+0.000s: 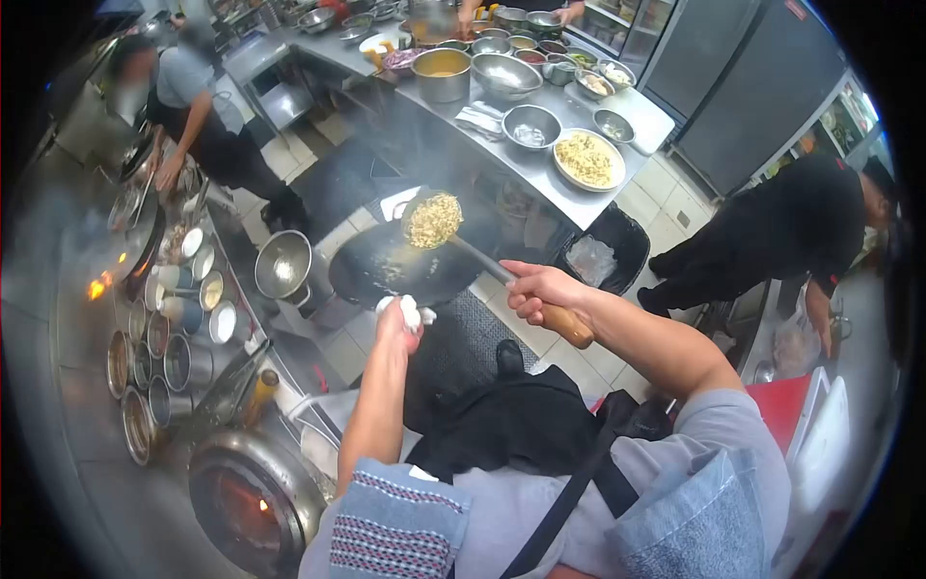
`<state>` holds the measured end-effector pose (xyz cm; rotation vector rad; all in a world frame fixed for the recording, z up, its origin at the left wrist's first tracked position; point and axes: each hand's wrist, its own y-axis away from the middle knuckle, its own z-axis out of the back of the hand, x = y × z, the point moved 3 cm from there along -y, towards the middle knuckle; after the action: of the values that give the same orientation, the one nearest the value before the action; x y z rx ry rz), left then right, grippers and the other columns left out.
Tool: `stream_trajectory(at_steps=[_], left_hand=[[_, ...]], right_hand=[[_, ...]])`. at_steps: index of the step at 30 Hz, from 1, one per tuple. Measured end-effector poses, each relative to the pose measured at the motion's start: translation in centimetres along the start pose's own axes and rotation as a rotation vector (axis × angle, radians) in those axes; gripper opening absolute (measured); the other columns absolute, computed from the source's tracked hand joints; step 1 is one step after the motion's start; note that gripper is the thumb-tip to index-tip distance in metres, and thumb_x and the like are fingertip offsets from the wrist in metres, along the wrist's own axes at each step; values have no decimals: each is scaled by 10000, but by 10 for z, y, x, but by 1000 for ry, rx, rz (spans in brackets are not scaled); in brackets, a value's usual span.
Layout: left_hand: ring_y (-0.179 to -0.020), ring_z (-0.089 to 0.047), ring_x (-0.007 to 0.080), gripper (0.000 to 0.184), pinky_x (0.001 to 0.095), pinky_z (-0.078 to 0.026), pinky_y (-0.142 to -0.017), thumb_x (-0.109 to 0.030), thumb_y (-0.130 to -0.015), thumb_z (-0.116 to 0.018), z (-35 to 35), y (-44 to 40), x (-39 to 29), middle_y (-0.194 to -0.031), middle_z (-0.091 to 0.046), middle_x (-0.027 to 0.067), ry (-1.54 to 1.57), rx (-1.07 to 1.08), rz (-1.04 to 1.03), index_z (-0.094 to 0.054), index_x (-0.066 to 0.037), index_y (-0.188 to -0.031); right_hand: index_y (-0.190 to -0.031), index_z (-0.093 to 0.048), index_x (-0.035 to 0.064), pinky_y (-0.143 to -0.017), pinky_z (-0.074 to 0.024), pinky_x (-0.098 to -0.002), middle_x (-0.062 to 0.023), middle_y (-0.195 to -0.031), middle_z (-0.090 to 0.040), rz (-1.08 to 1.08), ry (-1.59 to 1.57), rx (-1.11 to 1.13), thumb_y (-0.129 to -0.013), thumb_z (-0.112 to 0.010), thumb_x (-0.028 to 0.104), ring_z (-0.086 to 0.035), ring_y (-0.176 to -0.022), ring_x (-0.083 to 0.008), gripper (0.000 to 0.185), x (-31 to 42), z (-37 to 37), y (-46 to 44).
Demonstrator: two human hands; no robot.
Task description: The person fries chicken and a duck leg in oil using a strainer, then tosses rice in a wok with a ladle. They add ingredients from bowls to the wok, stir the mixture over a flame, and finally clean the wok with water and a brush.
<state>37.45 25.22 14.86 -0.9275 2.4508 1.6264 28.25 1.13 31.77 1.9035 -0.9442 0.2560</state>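
Observation:
A large dark wok [367, 270] is held out in front of me, with a few food bits on its inner surface. At its near rim, my left hand [400, 323] is closed round a white cloth [412, 313]. My right hand [545, 291] grips the wooden handle of a ladle [487, 261]. The ladle's bowl, heaped with chopped yellowish food [433, 220], is over the wok's far right side. Beyond it, a round dish of similar yellowish food [588, 160] stands on the steel counter [540, 185].
Metal bowls and a deep pot [443, 75] crowd the counter. At left are a lit burner [253, 502], several containers [188, 367] and a hanging bowl [284, 263]. One person [207, 116] works by flames at left; another [772, 217] bends at right. A bin [617, 246] stands below the counter.

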Motion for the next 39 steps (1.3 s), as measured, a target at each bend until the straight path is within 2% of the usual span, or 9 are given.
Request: stream_trajectory(at_steps=[6,9,13,19,21,28,32,34,39], left_hand=[[-792,-614,185,326,344,-515,-629,74,-735,-494,33,29,92,-946,-563,82,-308,49,-525,-504,-10,-1049],[-734,-622,208,284,373,-527,-620,74,-751,-525,16,35,73,-882,-572,79,-287,-48,-480,-503,-12,-1021],[-610,-626,215,160,323,-482,-444,-217,-944,-454,5,3,2,-766,-597,69,-177,-33,-19,-513,-71,-971],[-429,-536,123,136,229,-414,-333,-134,-910,-480,15,20,38,-622,-558,20,62,-161,-16,-525,-130,-781],[-515,-605,141,117,245,-461,-365,-169,-934,-483,39,5,34,-702,-603,37,-8,30,-6,-520,-106,-842],[-465,-561,143,208,235,-436,-376,-292,-952,-466,19,32,20,-661,-589,29,-3,-221,-99,-533,-123,-850],[-472,-558,147,244,259,-389,-373,-303,-954,-427,39,37,-13,-656,-596,22,-31,-116,-145,-545,-143,-813],[-502,-569,150,205,263,-366,-382,-295,-920,-447,49,44,-26,-685,-614,20,-34,-65,-154,-560,-143,-841],[-496,-544,135,191,256,-352,-377,-302,-892,-477,57,87,-49,-680,-606,20,5,-169,-189,-576,-139,-892]], right_hand=[[-1529,-49,189,-432,-400,-238,-10,-707,-426,13,304,-85,-938,-466,53,-392,-484,-60,737,2,21,5],[-1528,-31,169,-418,-408,-247,-13,-711,-440,-14,368,-64,-927,-498,51,-410,-487,-59,771,-4,25,-32],[-1519,-90,177,-419,-381,-230,-26,-759,-465,-109,53,107,-933,-514,63,-411,-506,-50,732,-27,41,-64],[-1496,-177,190,-421,-357,-193,-54,-797,-468,-223,-280,170,-955,-490,61,-388,-509,-32,638,-7,104,49],[-1517,-125,176,-421,-359,-199,-47,-771,-459,-100,-78,-33,-960,-460,60,-383,-498,-37,660,25,105,96],[-1519,-129,328,-420,-429,-299,-33,-734,-476,343,539,-755,-938,-473,85,-425,-485,-99,718,37,157,102],[-1530,-103,226,-452,-475,-342,-90,-750,-557,443,596,-776,-922,-500,89,-541,-528,-154,739,49,238,78],[-1524,-139,199,-449,-465,-354,-110,-744,-561,489,933,-1081,-905,-515,63,-538,-512,-159,737,40,264,60],[-1520,-135,195,-875,-471,-451,-329,-1076,-605,315,672,-942,-884,-523,85,-615,-983,-447,753,56,249,80]])
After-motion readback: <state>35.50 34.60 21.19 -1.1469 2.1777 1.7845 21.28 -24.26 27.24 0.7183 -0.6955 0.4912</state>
